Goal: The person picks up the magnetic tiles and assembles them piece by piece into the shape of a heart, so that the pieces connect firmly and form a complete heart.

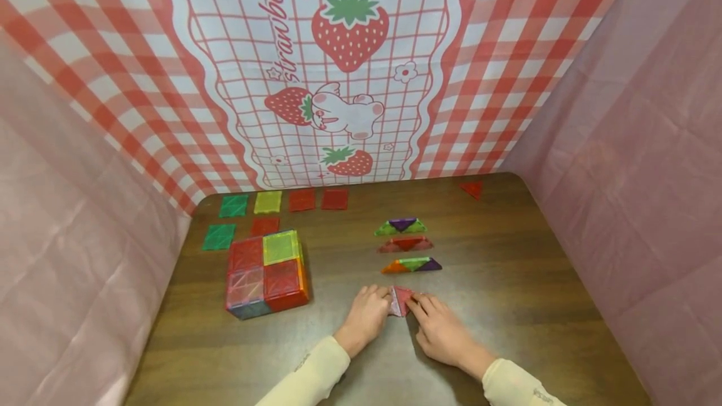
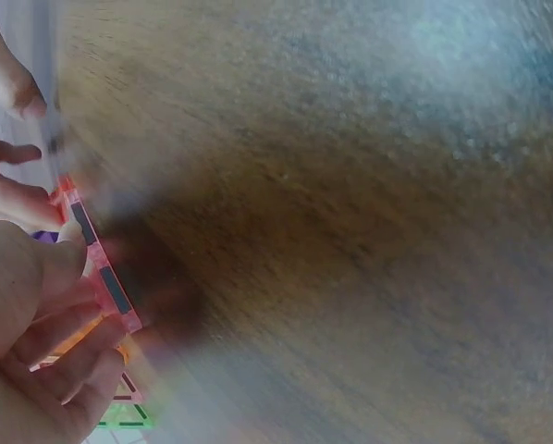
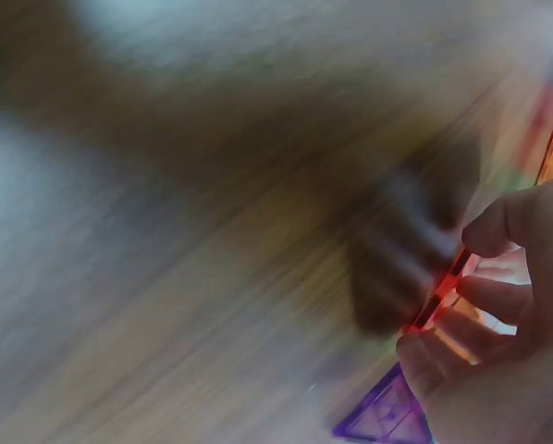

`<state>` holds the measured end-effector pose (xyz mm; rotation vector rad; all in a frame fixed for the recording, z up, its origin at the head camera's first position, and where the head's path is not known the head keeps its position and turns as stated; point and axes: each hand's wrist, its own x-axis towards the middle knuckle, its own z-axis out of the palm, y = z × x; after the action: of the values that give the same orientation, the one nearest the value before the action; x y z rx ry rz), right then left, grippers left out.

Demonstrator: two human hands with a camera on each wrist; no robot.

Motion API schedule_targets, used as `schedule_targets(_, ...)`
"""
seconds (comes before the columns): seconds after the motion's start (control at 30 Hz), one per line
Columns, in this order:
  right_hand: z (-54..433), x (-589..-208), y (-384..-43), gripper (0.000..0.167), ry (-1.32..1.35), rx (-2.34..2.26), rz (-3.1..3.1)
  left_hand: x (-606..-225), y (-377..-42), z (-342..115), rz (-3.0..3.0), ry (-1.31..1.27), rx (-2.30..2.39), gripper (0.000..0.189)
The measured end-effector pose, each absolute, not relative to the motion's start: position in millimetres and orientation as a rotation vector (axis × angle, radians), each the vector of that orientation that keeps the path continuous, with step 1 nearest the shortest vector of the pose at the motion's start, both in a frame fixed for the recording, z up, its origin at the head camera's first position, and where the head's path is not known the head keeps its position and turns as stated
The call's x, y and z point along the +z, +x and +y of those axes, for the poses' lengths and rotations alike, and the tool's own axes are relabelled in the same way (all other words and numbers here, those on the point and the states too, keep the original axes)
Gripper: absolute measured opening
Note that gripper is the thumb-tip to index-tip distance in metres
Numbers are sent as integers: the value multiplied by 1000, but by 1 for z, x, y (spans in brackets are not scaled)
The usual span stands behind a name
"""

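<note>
Near the middle front of the table, my left hand [image 1: 363,317] pinches a pale pink magnetic tile [image 1: 395,304] by its left side. Facing it, my right hand [image 1: 442,329] holds a red triangular magnetic tile [image 1: 403,297] between thumb and fingers. The two tiles meet edge to edge, partly hidden by fingers. In the left wrist view a pink tile edge [image 2: 105,264] with dark strips stands under the left fingers. Red tile edge [image 3: 440,294] shows at the right fingertips in the right wrist view.
Just beyond the hands lie three tile strips: orange-green-purple [image 1: 413,265], red [image 1: 405,244] and green-purple [image 1: 401,226]. A block of stacked square tiles [image 1: 267,275] stands left. Several loose squares, including a yellow one [image 1: 267,202], lie behind it. A red triangle [image 1: 472,189] lies far right.
</note>
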<state>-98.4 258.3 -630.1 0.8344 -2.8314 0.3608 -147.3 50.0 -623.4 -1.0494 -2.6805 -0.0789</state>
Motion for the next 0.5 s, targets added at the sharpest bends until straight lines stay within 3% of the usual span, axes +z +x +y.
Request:
schedule_targets(0.4, 256, -634, -98, 62, 865, 352, -2772, -621, -148, 50, -2716, -1054, -61, 26)
schedule_targets(0.5, 259, -635, -103, 50, 894, 411, -2654, -620, -147, 50, -2703, -1071, -39, 30)
